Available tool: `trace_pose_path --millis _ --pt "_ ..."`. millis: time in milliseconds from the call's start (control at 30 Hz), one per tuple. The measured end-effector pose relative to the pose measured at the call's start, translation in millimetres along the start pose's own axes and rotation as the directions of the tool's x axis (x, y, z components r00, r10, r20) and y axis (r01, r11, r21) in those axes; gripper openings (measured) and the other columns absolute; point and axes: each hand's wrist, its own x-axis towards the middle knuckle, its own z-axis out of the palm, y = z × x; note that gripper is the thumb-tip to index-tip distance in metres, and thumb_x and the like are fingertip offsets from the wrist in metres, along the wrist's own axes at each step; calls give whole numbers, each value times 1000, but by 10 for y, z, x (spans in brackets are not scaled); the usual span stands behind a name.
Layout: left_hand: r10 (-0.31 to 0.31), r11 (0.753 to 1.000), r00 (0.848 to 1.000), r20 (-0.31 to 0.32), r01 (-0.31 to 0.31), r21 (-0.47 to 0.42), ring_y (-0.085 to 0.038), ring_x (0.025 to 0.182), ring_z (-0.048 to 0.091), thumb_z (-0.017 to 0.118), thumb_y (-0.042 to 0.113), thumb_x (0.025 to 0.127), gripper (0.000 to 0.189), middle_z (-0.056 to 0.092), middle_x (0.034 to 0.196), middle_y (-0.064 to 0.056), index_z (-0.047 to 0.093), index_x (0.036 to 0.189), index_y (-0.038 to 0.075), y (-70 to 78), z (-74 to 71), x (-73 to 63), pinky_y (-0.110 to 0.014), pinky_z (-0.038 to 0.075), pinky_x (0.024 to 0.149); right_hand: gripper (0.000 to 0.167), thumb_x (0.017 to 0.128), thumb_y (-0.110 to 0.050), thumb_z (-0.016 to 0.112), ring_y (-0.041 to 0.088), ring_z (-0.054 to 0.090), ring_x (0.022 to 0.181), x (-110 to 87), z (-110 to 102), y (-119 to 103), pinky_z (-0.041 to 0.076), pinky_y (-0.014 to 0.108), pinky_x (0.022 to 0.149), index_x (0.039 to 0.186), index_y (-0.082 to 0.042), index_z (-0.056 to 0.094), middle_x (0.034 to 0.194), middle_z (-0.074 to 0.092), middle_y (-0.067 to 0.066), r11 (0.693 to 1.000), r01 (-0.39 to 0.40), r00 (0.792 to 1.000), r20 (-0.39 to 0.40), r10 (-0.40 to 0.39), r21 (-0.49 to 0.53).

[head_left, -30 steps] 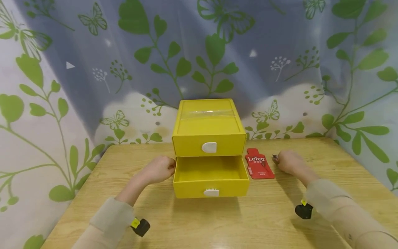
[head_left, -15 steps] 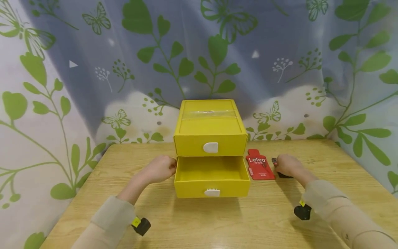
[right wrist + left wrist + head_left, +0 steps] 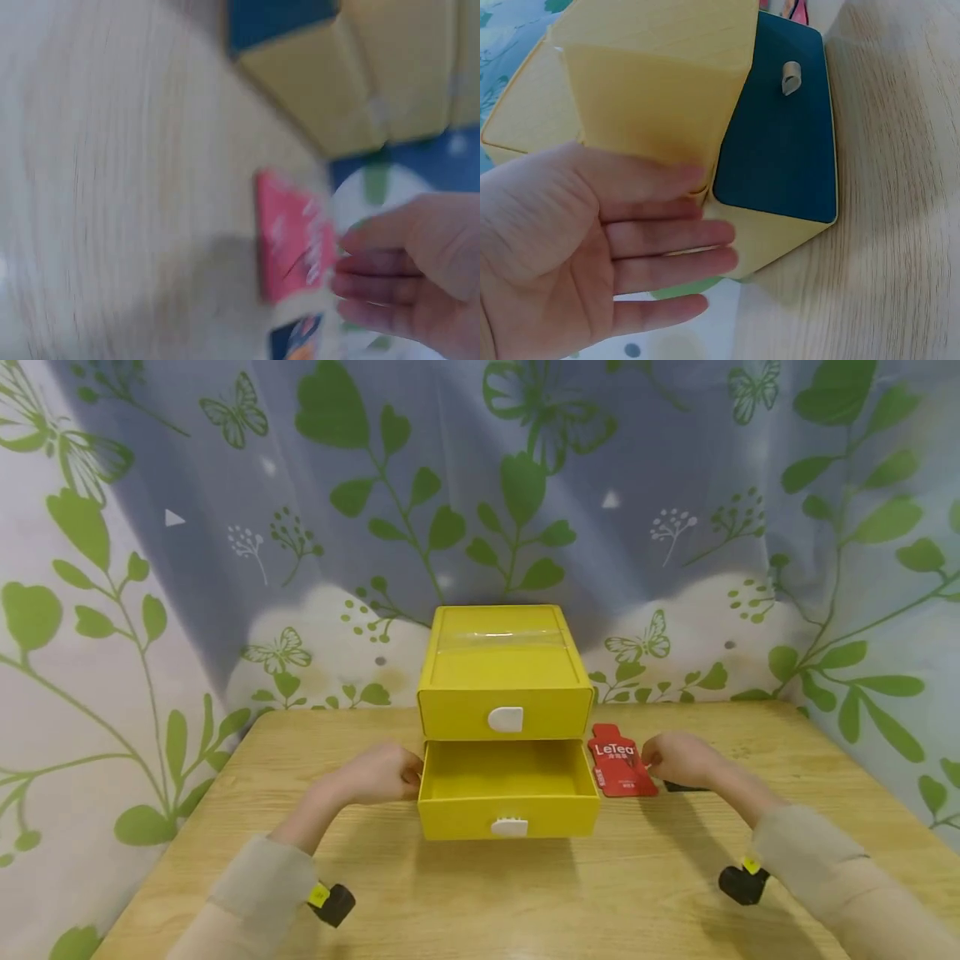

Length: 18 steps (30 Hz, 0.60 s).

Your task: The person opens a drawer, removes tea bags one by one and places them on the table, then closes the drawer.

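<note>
A yellow two-drawer box (image 3: 504, 664) stands at the back middle, its lower drawer (image 3: 461, 820) pulled out with a bare interior. My left hand (image 3: 382, 774) is at the drawer's left side. In the left wrist view its fingers (image 3: 675, 266) are extended, fingertips right at the corner where box and drawer meet. My right hand (image 3: 682, 758) hovers at the right edge of a flat red LeTea packet (image 3: 618, 768), fingers loosely bent with nothing visible between them. Partly hidden under that hand lies a flat dark packet (image 3: 686, 787); the right wrist view shows orange on it.
The wooden table (image 3: 495, 902) extends in front of the drawer and to both sides. A patterned curtain (image 3: 480, 485) hangs close behind the box. Clear tape (image 3: 495, 635) crosses the box's top.
My right hand has let go of the dark packet, now lying on the table, and moved left to the red packet. The left hand stays by the drawer.
</note>
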Motion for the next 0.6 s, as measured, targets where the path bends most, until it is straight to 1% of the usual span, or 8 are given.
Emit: trace_pose_path --millis 33,67,133,233,333,400,467,600 --pt "9 1000 1000 22 -9 -23 -13 71 62 64 10 82 12 68 80 -2 69 89 2 -1 -5 -21 -26 49 65 12 78 1 62 17 58 72 -28 -33 -75 50 36 65 89 2 67 83 66 8 998 54 998 11 -54 19" --pt "15 998 999 44 -13 -56 -14 76 64 66 12 82 15 69 85 -2 70 93 3 1 -10 -43 -26 50 68 12 79 -1 63 16 59 73 -56 -59 -153 50 34 65 90 1 68 83 66 6 994 95 995 28 -96 46" --pt "20 993 997 81 -10 -117 -14 78 64 67 15 82 18 69 87 -1 70 96 4 7 -16 -84 -27 50 71 11 82 -6 66 11 58 72 -128 -106 -319 49 30 64 91 -1 68 84 65 1 979 169 983 58 -177 111" --pt "28 986 993 116 -8 -167 -11 79 64 70 20 81 21 69 89 1 70 97 7 34 -31 -137 -27 50 72 16 84 -18 68 6 58 73 -255 -147 -542 49 26 64 93 -4 68 84 64 -5 944 257 961 45 -271 208" --pt "36 982 989 143 -9 -188 -9 79 64 71 22 81 20 69 89 3 70 97 10 64 -51 -174 -25 50 72 22 85 -27 68 4 58 72 -349 -150 -705 49 25 64 94 -7 68 84 64 -9 912 312 946 0 -323 266" --pt "38 977 987 157 -4 -213 -9 80 64 72 23 80 21 69 90 3 70 97 10 81 -66 -192 -25 50 72 20 86 -29 66 3 58 72 -374 -138 -780 49 25 64 92 -10 68 83 63 -10 900 332 940 -21 -341 283" --pt "39 970 984 172 4 -243 -9 80 64 73 23 79 23 69 89 3 70 98 10 95 -76 -206 -25 50 73 17 87 -30 65 3 57 71 -374 -118 -829 49 25 63 90 -13 68 81 63 -12 894 341 937 -31 -348 292" --pt "37 965 981 190 14 -263 -8 81 64 73 30 79 26 69 89 4 70 97 11 111 -69 -224 -25 50 73 13 87 -31 64 3 56 67 -346 -72 -872 48 25 60 84 -19 66 76 61 -14 896 328 942 -29 -335 301"
